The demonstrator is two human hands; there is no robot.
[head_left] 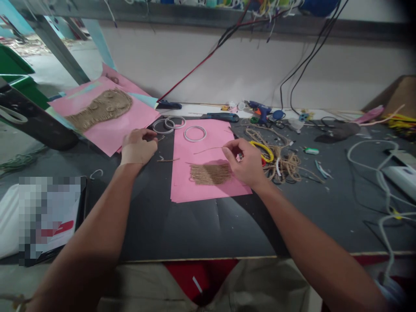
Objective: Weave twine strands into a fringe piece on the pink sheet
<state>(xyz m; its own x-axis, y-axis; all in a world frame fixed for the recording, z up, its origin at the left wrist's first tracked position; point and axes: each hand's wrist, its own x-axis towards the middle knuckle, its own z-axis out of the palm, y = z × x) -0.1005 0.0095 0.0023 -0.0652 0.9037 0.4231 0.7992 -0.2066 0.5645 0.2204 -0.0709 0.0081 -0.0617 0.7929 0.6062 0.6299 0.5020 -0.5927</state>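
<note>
A pink sheet (182,182) lies on the dark table, bearing a block of twine strands (209,174) laid side by side. Above that block, my right hand (245,162) pinches one end of a thin piece of twine (208,150), which points left across the sheet. My left hand (139,147) is left of the sheet, beside the other pink paper, with its fingers curled; what they hold, if anything, is hidden. A light ring (195,134) rests on the sheet's upper part, and two more rings overlap just to its left. Short twine pieces (168,160) lie between my left hand and the sheet.
Tangled twine (286,167) and yellow-handled scissors (264,151) are right of the sheet. Behind them sits a blue glue gun (261,110). Another pink sheet (107,134) with a twine shape is back left. A white cable (378,182) loops at the right.
</note>
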